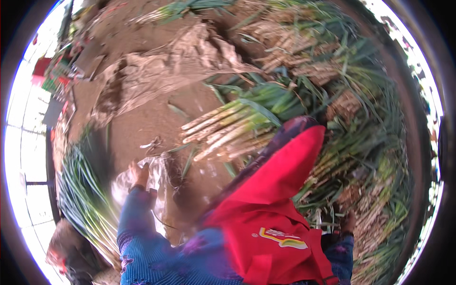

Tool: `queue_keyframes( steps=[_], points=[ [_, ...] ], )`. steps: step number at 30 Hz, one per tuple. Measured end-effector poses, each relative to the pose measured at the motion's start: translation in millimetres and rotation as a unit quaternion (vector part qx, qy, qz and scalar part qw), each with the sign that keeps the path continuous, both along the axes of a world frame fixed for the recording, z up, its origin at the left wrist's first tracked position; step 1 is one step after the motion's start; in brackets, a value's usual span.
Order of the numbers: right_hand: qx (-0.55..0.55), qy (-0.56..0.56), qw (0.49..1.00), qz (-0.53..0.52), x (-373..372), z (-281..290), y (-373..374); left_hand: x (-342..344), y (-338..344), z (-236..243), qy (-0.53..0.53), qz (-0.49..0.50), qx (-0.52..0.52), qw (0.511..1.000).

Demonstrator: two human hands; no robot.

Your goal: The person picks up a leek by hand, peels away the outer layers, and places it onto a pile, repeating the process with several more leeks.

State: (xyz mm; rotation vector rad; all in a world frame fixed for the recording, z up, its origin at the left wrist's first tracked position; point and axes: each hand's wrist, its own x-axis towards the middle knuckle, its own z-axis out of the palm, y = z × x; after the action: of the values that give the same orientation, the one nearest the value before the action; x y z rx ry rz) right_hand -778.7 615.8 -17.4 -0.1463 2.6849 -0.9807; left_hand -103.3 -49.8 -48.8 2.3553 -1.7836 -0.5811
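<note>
My left hand reaches forward over a crumpled whitish plastic sheet on the ground. Its fingers look spread and no object shows in them. Left of it lies a big sheaf of long green onions, green tops pointing away. Down at the right, my right hand is low beside my red apron, close to a heap of green onions. Its fingers are dark and blurred, so whether they grip anything is unclear. Ahead of my knee rests a bundle of thick green onions, white ends to the left.
A wrinkled brown cloth sheet covers part of the dirt floor ahead. More green onions are piled along the far right, and another bunch lies at the far edge. At far left stand a red item and assorted clutter.
</note>
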Motion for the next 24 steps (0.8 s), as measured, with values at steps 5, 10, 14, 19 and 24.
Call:
queue_keyframes(
  steps=[5, 10, 14, 19, 24],
  points=[
    [0.071, -0.04, 0.976, -0.204, 14, -20, 109, -250, -9, -4, 0.139, -0.417, 0.069, 0.896],
    [-0.156, 0.014, 0.894, -0.42, 66, 16, 22, -306, -22, -15, 0.165, -0.471, 0.117, 0.859],
    [-0.005, 0.093, 0.912, -0.4, 88, 30, 123, -380, -20, -62, 0.169, -0.458, 0.166, 0.857],
    [0.007, -0.063, 0.917, -0.393, 116, 68, 77, -379, -2, -90, 0.09, -0.466, 0.127, 0.871],
    [-0.043, -0.115, 0.899, -0.421, 130, 61, 80, -405, 32, -84, 0.008, -0.455, 0.058, 0.888]
  ],
)
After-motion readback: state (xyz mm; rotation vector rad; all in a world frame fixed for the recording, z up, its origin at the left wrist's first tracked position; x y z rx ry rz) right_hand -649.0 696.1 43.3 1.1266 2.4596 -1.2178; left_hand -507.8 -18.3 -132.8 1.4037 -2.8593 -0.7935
